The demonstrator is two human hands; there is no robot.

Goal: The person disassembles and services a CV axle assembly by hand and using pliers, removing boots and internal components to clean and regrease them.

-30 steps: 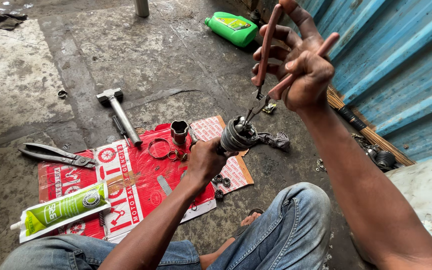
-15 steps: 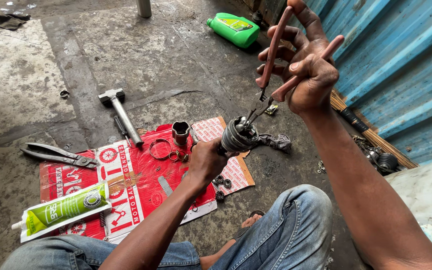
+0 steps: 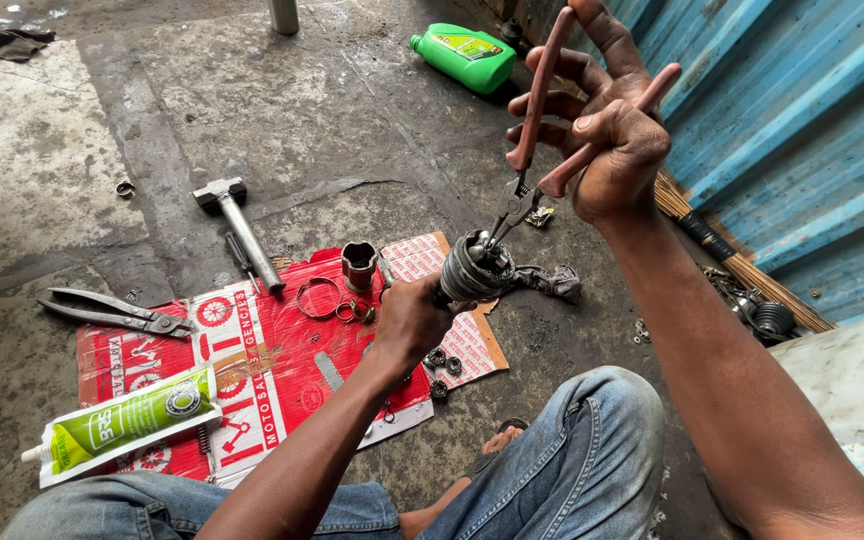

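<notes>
My left hand grips the shaft of a greasy metal joint with a ribbed rubber boot, held upright above the floor. My right hand holds red-handled pliers, handles spread between my fingers, tips down inside the top of the joint. Below lies a red and white printed sheet with a metal socket cup, wire clamp rings and small bearings on it.
A hammer and large snips lie on the concrete at left. A green grease pouch rests by my knee. A green oil bottle lies at the back. Blue corrugated wall and a broom stand right.
My right hand with the pliers has shifted slightly and the handles are spread a little differently; the left hand keeps the joint in the same place.
</notes>
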